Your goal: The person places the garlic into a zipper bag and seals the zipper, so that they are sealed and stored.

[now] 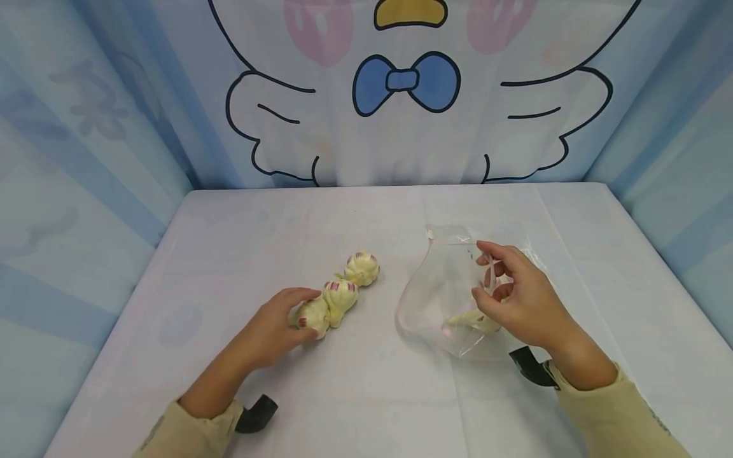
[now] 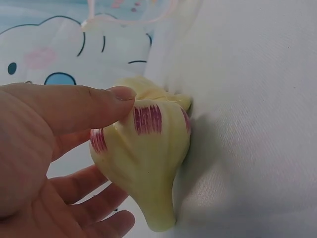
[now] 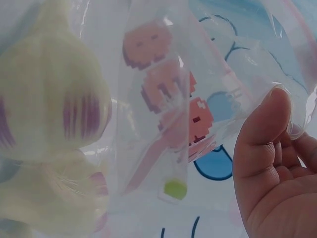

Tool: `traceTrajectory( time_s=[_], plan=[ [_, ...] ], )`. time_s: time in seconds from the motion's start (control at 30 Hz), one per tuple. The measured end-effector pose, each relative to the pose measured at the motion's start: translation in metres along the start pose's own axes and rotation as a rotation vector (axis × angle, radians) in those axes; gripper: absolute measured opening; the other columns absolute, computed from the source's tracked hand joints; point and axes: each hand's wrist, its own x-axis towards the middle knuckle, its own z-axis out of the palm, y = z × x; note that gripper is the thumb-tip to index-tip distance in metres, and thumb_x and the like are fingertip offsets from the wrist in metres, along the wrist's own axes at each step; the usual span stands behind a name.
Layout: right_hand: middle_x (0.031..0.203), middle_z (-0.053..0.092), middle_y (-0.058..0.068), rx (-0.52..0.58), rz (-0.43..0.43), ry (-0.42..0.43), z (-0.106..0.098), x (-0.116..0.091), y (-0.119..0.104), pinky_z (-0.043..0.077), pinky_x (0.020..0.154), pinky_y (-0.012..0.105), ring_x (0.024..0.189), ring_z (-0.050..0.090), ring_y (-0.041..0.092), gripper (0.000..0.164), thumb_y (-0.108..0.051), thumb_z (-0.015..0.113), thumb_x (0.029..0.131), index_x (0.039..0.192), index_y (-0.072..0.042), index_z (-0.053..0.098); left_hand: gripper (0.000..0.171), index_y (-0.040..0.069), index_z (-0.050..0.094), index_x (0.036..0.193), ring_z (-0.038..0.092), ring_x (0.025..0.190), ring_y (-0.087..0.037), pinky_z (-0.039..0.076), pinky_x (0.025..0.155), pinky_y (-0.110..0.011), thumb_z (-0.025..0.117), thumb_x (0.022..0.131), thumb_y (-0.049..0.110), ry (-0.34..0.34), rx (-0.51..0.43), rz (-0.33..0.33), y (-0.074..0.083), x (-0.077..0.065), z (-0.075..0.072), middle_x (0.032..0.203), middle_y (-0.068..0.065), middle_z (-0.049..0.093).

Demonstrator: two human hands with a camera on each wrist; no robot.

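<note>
On the white-covered table, three pale yellow toy garlic bulbs with purple marks stand in a slanting row. My left hand (image 1: 273,329) has its thumb and fingers around the nearest garlic bulb (image 1: 312,317). The middle garlic bulb (image 1: 342,295) touches that one, and the farthest garlic bulb (image 1: 363,269) lies just behind. To the right, a clear plastic bag (image 1: 426,296) lies on the table, its edge pinched by my right hand (image 1: 523,298). Inside the bag is garlic (image 1: 478,320), partly hidden by the hand; the right wrist view shows garlic bulbs (image 3: 54,99) close up through the plastic.
A cloth backdrop (image 1: 401,146) with a cartoon figure and blue bow hangs behind the table. Blue curtains (image 1: 69,210) flank both sides. A black strap piece (image 1: 256,414) sticks out at the left wrist, another (image 1: 532,367) at the right.
</note>
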Motion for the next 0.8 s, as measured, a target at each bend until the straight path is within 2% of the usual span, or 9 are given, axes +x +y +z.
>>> traceTrajectory(
  time_s=[0.17, 0.3, 0.5, 0.67, 0.8],
  plan=[
    [0.111, 0.059, 0.01, 0.007, -0.001, 0.001, 0.0, 0.0, 0.001, 0.047, 0.065, 0.013, 0.085, 0.047, 0.011, 0.063, 0.009, 0.075, 0.079, 0.137, 0.006, 0.05, 0.056, 0.007, 0.057, 0.14, 0.043, 0.134, -0.039, 0.039, 0.104, -0.057, 0.077, 0.088, 0.011, -0.024, -0.002, 0.014, -0.002, 0.001, 0.0, 0.145, -0.018, 0.048],
    [0.112, 0.059, 0.01, 0.005, 0.002, 0.0, 0.001, 0.0, 0.001, 0.047, 0.065, 0.013, 0.085, 0.047, 0.012, 0.063, 0.009, 0.075, 0.08, 0.138, 0.007, 0.05, 0.056, 0.009, 0.057, 0.141, 0.047, 0.13, -0.037, 0.042, 0.102, -0.055, 0.078, 0.088, 0.011, -0.034, 0.007, -0.019, -0.002, 0.001, 0.0, 0.145, -0.016, 0.049],
    [0.112, 0.058, 0.012, 0.006, 0.009, -0.006, 0.0, 0.0, 0.001, 0.047, 0.065, 0.013, 0.085, 0.047, 0.012, 0.064, 0.008, 0.075, 0.08, 0.138, 0.007, 0.049, 0.064, 0.006, 0.051, 0.145, 0.041, 0.136, -0.04, 0.037, 0.106, -0.057, 0.078, 0.087, 0.008, -0.068, 0.055, -0.017, 0.0, -0.001, -0.003, 0.147, -0.018, 0.047],
    [0.112, 0.058, 0.012, 0.008, 0.01, -0.01, 0.0, 0.0, 0.0, 0.047, 0.065, 0.013, 0.085, 0.047, 0.012, 0.064, 0.008, 0.074, 0.08, 0.138, 0.007, 0.049, 0.065, 0.006, 0.05, 0.145, 0.045, 0.133, -0.035, 0.038, 0.106, -0.055, 0.077, 0.086, 0.008, -0.111, 0.156, -0.031, 0.006, -0.004, -0.008, 0.148, -0.018, 0.045],
    [0.113, 0.059, 0.011, 0.001, 0.017, -0.012, -0.001, 0.0, 0.0, 0.047, 0.066, 0.013, 0.086, 0.048, 0.012, 0.063, 0.007, 0.074, 0.081, 0.139, 0.006, 0.049, 0.064, 0.013, 0.053, 0.144, 0.052, 0.12, -0.032, 0.047, 0.095, -0.05, 0.078, 0.085, 0.012, -0.103, 0.244, -0.057, 0.014, -0.009, -0.014, 0.15, -0.019, 0.037]
  ],
)
